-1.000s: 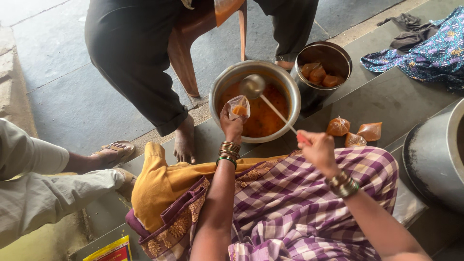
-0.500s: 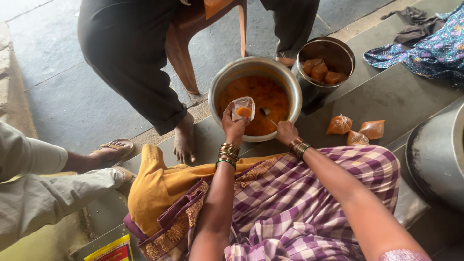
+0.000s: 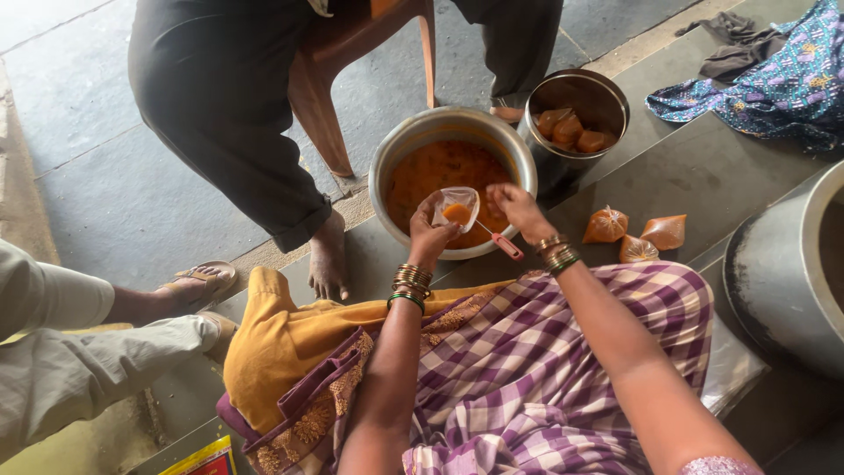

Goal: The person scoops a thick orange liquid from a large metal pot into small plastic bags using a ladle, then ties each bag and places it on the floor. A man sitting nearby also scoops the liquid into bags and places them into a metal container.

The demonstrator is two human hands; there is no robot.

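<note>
Holding: left hand point(image 3: 428, 230) pinches a small clear bag point(image 3: 456, 208) open, some orange curry already in it
Ladle: right hand point(image 3: 517, 208) is closed around the ladle point(image 3: 499, 241), red handle slanting back toward the lap
Where: both hands sit over the near rim of the big pot point(image 3: 450, 172), bag just left of the ladle hand, almost touching
Nearby: tied packets point(image 3: 635, 237) lie to the right on the floor, more in the smaller pot point(image 3: 574, 123)

A brown plastic chair point(image 3: 352, 53) stands near patterned blue cloth point(image 3: 765, 84).
</note>
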